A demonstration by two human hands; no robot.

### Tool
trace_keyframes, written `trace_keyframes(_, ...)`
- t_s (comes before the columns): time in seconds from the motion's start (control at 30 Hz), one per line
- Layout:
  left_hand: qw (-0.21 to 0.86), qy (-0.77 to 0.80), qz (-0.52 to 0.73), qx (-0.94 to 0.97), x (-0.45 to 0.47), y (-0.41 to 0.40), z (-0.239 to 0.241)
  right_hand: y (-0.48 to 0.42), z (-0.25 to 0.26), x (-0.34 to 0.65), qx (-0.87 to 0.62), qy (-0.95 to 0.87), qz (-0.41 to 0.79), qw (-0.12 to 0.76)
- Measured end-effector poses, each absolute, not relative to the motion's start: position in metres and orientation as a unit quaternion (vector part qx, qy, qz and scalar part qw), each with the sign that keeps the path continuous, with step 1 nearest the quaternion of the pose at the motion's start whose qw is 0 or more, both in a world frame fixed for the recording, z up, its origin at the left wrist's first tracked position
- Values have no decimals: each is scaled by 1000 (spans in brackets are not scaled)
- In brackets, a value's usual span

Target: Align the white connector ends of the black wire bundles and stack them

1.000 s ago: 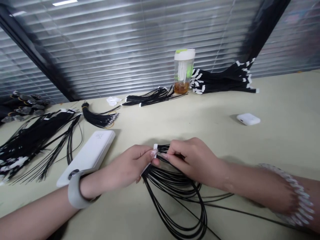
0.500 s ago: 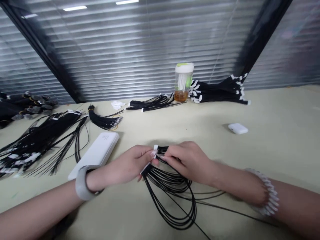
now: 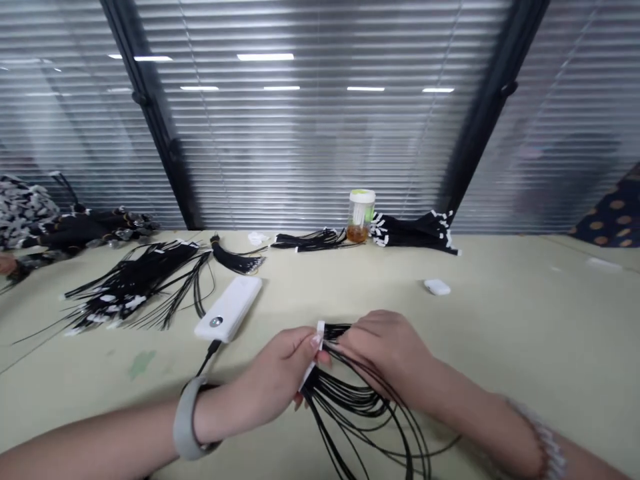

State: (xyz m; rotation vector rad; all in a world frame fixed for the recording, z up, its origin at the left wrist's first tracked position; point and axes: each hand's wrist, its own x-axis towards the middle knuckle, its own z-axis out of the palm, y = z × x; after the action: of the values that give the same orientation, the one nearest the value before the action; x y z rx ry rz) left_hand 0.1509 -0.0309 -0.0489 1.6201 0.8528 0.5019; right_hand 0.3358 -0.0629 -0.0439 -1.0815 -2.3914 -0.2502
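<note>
My left hand [image 3: 280, 377] and my right hand [image 3: 385, 350] meet near the table's front middle, both closed on a bundle of thin black cords [image 3: 360, 407]. The left fingers pinch a small white tag [image 3: 319, 330] wrapped at the bundle's top end. The right fingers press on the cords just beside the tag. The cords loop down toward me and run off the lower edge. A grey bangle sits on my left wrist and a pale beaded bracelet on my right.
A white power bank [image 3: 229, 310] with a cable lies left of my hands. Loose black cords [image 3: 135, 283] spread at the left. More tagged bundles [image 3: 415, 232] and a clear jar [image 3: 361, 215] stand at the back. A small white case [image 3: 437, 287] lies right.
The view has tilted up and pulled back, showing more of the blinds and table. My hands keep the same pinch on the tag and cords.
</note>
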Motion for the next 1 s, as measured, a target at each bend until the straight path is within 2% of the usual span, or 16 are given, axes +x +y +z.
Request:
trace_keyframes(0.17, 633, 372, 226, 641, 152, -30, -79, -54, -60, 337, -421, -890, 12, 176)
trace_keyframes(0.33, 658, 383, 201, 616, 151, -28, -86, -60, -73, 336, -479, -845, 127, 202)
trace_keyframes(0.53, 668, 415, 147, 600, 149, -19, -83, -60, -58, 327, -529, -781, 265, 201)
trace_keyframes(0.63, 627, 407, 191, 636, 144, -21, -79, -59, -49, 326, -506, -790, 269, 216)
trace_keyframes(0.87, 635, 347, 223, 653, 147, -24, -78, -73, -61, 331, -492, -776, 179, 350)
trace_keyframes(1.0, 630, 343, 229, 658, 151, -29, -85, -76, -73, 333, -473, -804, 118, 341)
